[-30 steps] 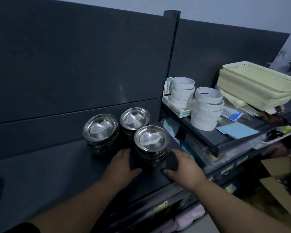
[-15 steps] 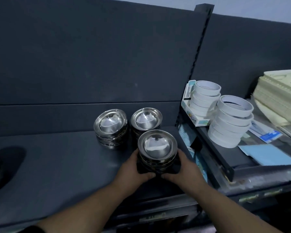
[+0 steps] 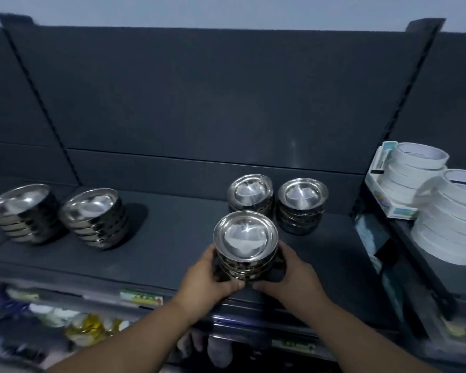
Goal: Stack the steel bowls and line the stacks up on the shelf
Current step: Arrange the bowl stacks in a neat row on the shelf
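A stack of small steel bowls (image 3: 244, 241) is near the front edge of the dark shelf (image 3: 172, 238). My left hand (image 3: 206, 275) grips its left side and my right hand (image 3: 293, 273) grips its right side, thumbs meeting at the front. Behind it stand two more small stacks, one at the back (image 3: 250, 193) and one to its right (image 3: 302, 203). Far to the left are two stacks of larger steel bowls, one (image 3: 96, 218) next to another (image 3: 24, 212) at the frame edge.
Stacks of white tape rolls (image 3: 451, 219) sit on a raised shelf (image 3: 420, 254) to the right, with a small box behind them. A lower shelf holds packaged goods (image 3: 86, 327). A dark back panel rises behind the bowls.
My hands closed in from the shelf surface and took hold of the front stack. The view swung left, bringing the two larger stacks into sight.
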`<act>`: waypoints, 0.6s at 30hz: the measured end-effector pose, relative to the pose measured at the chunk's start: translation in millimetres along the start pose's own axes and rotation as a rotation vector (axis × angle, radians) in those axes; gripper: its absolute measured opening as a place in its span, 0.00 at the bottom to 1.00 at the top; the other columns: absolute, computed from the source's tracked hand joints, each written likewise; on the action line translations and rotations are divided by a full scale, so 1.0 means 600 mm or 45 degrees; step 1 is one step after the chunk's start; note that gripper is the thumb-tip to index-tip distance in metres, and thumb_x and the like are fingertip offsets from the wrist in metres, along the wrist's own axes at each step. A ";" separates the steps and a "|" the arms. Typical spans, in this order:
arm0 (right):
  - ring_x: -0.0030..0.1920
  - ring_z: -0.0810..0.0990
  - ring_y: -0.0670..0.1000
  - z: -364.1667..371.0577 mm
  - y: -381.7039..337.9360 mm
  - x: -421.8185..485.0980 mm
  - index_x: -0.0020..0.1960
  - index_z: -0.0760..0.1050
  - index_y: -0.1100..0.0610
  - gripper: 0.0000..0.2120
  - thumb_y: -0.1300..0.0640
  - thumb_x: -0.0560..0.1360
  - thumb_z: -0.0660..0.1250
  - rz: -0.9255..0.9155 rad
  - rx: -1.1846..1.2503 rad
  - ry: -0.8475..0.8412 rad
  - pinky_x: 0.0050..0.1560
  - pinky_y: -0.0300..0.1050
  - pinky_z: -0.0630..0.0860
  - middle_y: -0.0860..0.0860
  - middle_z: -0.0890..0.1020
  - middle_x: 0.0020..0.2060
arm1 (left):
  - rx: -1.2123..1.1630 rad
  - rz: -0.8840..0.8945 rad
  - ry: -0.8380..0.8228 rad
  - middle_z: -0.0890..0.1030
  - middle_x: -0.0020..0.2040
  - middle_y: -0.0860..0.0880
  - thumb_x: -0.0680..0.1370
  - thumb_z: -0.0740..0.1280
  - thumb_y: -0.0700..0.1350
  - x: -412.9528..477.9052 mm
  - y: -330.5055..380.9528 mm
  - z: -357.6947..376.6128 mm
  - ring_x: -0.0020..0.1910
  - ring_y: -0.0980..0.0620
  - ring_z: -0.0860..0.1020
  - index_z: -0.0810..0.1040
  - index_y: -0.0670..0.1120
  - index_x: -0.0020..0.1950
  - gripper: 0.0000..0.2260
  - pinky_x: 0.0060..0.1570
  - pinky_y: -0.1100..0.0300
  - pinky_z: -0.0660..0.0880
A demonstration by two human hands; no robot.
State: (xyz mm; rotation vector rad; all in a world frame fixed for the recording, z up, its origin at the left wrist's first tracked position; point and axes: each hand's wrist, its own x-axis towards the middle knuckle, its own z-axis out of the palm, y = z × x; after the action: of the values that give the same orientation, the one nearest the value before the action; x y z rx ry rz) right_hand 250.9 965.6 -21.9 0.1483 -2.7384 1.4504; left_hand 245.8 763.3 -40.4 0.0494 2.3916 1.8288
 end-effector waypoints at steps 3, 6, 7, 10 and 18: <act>0.55 0.76 0.35 0.055 -0.033 0.020 0.71 0.66 0.43 0.45 0.53 0.59 0.82 -0.018 0.005 -0.038 0.58 0.31 0.72 0.34 0.78 0.50 | -0.004 -0.002 0.044 0.83 0.55 0.54 0.63 0.80 0.41 -0.004 -0.016 -0.064 0.53 0.59 0.81 0.67 0.55 0.66 0.36 0.59 0.58 0.77; 0.52 0.76 0.33 0.115 -0.069 0.042 0.71 0.64 0.43 0.45 0.54 0.60 0.82 -0.005 0.022 -0.061 0.49 0.21 0.68 0.32 0.77 0.47 | 0.009 -0.002 0.052 0.82 0.55 0.55 0.64 0.79 0.38 0.003 -0.036 -0.135 0.52 0.60 0.81 0.68 0.58 0.61 0.33 0.57 0.61 0.77; 0.51 0.75 0.32 0.135 -0.083 0.050 0.72 0.64 0.43 0.45 0.54 0.60 0.82 0.003 0.028 -0.060 0.46 0.19 0.67 0.32 0.76 0.46 | 0.006 -0.001 0.055 0.83 0.54 0.55 0.63 0.80 0.39 0.009 -0.043 -0.159 0.53 0.60 0.82 0.69 0.59 0.60 0.33 0.57 0.60 0.77; 0.50 0.74 0.33 0.193 -0.119 0.073 0.72 0.64 0.44 0.45 0.54 0.60 0.82 0.029 -0.002 -0.028 0.44 0.16 0.65 0.33 0.76 0.48 | 0.025 0.009 0.049 0.83 0.53 0.56 0.63 0.79 0.37 0.028 -0.061 -0.228 0.53 0.59 0.82 0.69 0.56 0.65 0.35 0.56 0.61 0.77; 0.46 0.71 0.26 0.274 -0.170 0.104 0.72 0.63 0.47 0.44 0.55 0.62 0.81 0.103 -0.059 0.071 0.44 0.17 0.66 0.38 0.76 0.50 | 0.270 0.104 -0.025 0.78 0.49 0.62 0.63 0.80 0.44 0.076 -0.077 -0.329 0.46 0.71 0.76 0.70 0.53 0.66 0.35 0.43 0.82 0.68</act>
State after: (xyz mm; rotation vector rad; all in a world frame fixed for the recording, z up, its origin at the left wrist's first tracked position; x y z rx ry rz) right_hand 201.2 768.7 -25.2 -0.0048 -2.7606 1.3853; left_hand 178.7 566.7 -38.1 0.1874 2.5953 1.5895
